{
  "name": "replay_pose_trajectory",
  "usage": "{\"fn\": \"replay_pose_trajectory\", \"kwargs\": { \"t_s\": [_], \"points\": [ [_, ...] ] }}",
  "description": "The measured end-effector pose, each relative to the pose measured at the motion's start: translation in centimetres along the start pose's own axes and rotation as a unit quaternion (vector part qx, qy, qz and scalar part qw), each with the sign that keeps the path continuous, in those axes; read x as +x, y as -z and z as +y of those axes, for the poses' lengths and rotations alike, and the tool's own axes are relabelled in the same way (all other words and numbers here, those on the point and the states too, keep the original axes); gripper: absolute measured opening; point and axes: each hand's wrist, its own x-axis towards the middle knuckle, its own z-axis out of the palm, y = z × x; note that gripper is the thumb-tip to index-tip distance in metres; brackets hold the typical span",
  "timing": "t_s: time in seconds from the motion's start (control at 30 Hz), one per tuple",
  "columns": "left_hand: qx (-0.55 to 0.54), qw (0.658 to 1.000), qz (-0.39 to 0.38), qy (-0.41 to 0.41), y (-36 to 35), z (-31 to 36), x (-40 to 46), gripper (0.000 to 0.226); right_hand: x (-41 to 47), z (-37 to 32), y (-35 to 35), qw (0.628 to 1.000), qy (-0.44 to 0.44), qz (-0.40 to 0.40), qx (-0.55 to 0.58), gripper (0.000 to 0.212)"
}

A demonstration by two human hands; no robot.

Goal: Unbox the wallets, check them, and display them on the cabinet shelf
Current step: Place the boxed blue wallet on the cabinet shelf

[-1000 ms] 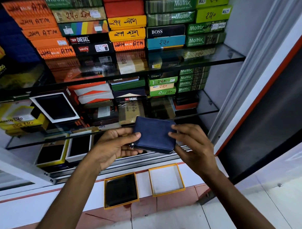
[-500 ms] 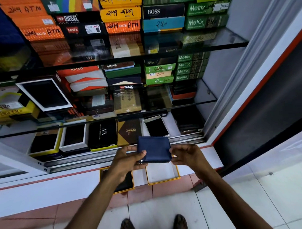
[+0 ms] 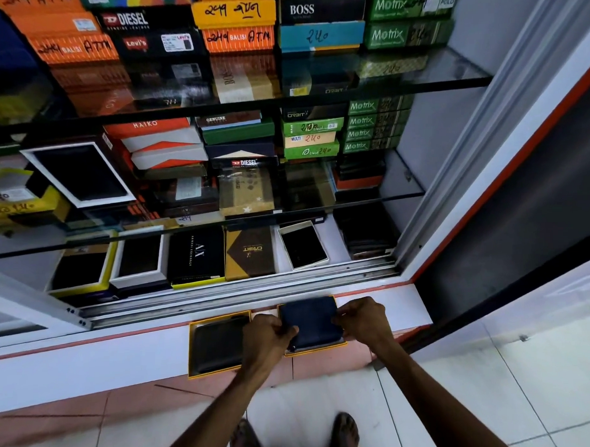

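Observation:
A dark blue wallet (image 3: 311, 319) lies in a yellow-rimmed open box (image 3: 316, 350) on the low ledge below the cabinet. My left hand (image 3: 266, 338) grips the wallet's left edge and my right hand (image 3: 364, 319) grips its right edge. To the left, a second yellow-rimmed box (image 3: 191, 350) holds a black wallet (image 3: 217, 346). The cabinet's bottom shelf (image 3: 334, 235) shows several wallets and boxes laid flat behind the sliding-door track.
Glass shelves (image 3: 448, 67) above carry stacked wallet boxes in orange, green, black and yellow. An open white tray with a black wallet (image 3: 79, 172) leans on the middle shelf. The cabinet frame (image 3: 485, 149) runs along the right. My feet (image 3: 344, 432) stand on the tiled floor.
Both hands have carried the blue wallet down from in front of the shelves into the right-hand yellow box on the ledge. The view has tilted downward.

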Motion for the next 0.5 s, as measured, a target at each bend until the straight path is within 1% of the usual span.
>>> {"fn": "replay_pose_trajectory", "kwargs": {
  "t_s": [0.03, 0.1, 0.2, 0.23, 0.3, 0.33, 0.43, 0.5],
  "points": [
    [0.002, 1.000, 0.002, -0.002, -0.1, 0.0, 0.0, 0.036, 0.2, 0.0, -0.1, 1.000, 0.003, 0.004, -0.012, 0.024],
    [0.004, 1.000, 0.006, -0.009, -0.5, 0.1, 0.0, 0.028, 0.5, 0.2, -0.4, 0.999, 0.006, -0.001, -0.036, 0.015],
    [0.006, 1.000, 0.023, -0.020, -0.6, 0.5, -0.1, 0.014, 0.7, 0.3, -1.1, 0.998, 0.009, -0.002, -0.069, 0.018],
    [0.012, 0.999, 0.034, -0.022, -0.7, 0.6, -0.1, 0.017, 0.8, 0.5, -1.1, 0.997, 0.010, 0.011, -0.071, 0.022],
    [0.041, 0.998, 0.047, -0.024, -0.8, 0.7, 0.0, 0.027, 0.9, 0.8, -1.1, 0.998, -0.003, 0.028, -0.061, 0.039],
    [0.053, 0.997, 0.044, -0.018, -0.8, 0.7, 0.0, 0.029, 0.9, 0.8, -1.1, 0.998, -0.008, 0.016, -0.066, 0.044],
    [0.035, 0.999, 0.006, 0.018, -0.8, 0.9, 0.3, 0.024, 1.0, 0.7, -1.2, 0.997, 0.002, -0.031, -0.076, 0.044],
    [0.016, 1.000, 0.007, 0.024, -0.4, 1.0, 0.3, 0.022, 0.8, 0.5, -0.9, 0.997, 0.002, -0.035, -0.070, 0.042]
  ]
}}
